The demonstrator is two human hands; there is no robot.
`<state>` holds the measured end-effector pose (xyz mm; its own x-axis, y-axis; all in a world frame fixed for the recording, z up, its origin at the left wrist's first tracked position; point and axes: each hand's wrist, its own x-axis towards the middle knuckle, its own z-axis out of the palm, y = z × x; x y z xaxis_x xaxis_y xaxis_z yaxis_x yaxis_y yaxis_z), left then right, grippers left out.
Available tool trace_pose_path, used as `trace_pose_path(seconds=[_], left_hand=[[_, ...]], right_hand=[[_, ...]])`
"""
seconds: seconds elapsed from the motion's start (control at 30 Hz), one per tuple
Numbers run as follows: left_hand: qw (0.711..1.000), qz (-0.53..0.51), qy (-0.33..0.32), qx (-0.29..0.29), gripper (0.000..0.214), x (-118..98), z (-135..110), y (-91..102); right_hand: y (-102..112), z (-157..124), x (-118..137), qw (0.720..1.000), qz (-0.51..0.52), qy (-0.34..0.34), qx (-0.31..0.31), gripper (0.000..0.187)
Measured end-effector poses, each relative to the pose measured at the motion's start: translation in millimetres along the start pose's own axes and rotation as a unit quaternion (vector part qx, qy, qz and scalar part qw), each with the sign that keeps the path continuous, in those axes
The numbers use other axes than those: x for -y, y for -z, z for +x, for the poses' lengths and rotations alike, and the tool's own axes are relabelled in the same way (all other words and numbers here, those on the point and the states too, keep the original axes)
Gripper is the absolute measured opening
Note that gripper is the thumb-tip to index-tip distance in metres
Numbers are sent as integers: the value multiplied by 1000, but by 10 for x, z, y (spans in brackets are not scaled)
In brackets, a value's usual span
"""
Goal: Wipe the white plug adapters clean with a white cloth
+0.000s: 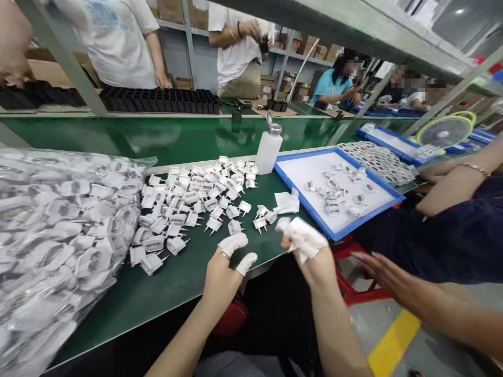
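Head view: I saw a few plugs (359, 199) in the blue tray (369, 216), far more loose on the table (176, 285), plus a full bag (74, 230); early stage, I judged. Left hand (222, 273) was empty, thumb and finger apart; right hand (316, 264), blurred, looked clamped on white cloth (305, 236).

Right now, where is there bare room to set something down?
The green bench is bare between the plastic bag, the white plug pieces and your left hand; a green strip also lies open behind the bottle. It's crowded between bag and bottle.
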<state>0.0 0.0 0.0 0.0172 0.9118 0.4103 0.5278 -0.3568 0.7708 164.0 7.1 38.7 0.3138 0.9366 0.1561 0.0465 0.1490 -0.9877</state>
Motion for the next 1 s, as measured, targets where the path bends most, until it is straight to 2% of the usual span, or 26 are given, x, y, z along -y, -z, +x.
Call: trace_pose_path(seconds=[0.07,0.17,0.27,0.37,0.5,0.6,0.7,0.77,0.8,0.83,0.9,0.93,1.0], left_hand=[[997,56,24,56,31,-12,67,-6],[979,142,55,132,38,-76,188,-56],[960,205,74,173,37,-187,332,-171],[957,210,79,186,26,-287,466,-313],[960,187,100,182,20,-328,547,-423],[966,150,127,170,19,-281,508,-393],[972,88,150,159,15,-194,405,-293],[970,-43,190,146,21,-135,323,-217],[955,-141,222,137,28,-110,281,-181],[927,-245,255,125,37,-89,241,-147],[855,-409,301,104,50,-60,164,-85],[835,-447,305,100,49,-52,128,-57],[827,-476,287,91,40,-47,61,-10]], right_hand=[[261,430,93,998,-37,26,-50,16],[560,963,206,995,-68,29,-67,19],[651,1179,224,993,-88,36,-67,24],[550,966,100,995,-83,30,-37,23],[306,343,-215,998,-50,-8,30,25],[169,-21,-412,993,34,-68,87,32],[97,-203,-478,988,60,-87,112,34],[57,-266,-462,991,30,-65,117,33],[32,-292,-444,992,4,-45,122,32],[0,-317,-425,991,-28,-20,129,32],[-81,-365,-392,983,-94,50,146,33],[-129,-387,-382,976,-122,92,157,34],[-228,-419,-375,953,-163,178,182,39]])
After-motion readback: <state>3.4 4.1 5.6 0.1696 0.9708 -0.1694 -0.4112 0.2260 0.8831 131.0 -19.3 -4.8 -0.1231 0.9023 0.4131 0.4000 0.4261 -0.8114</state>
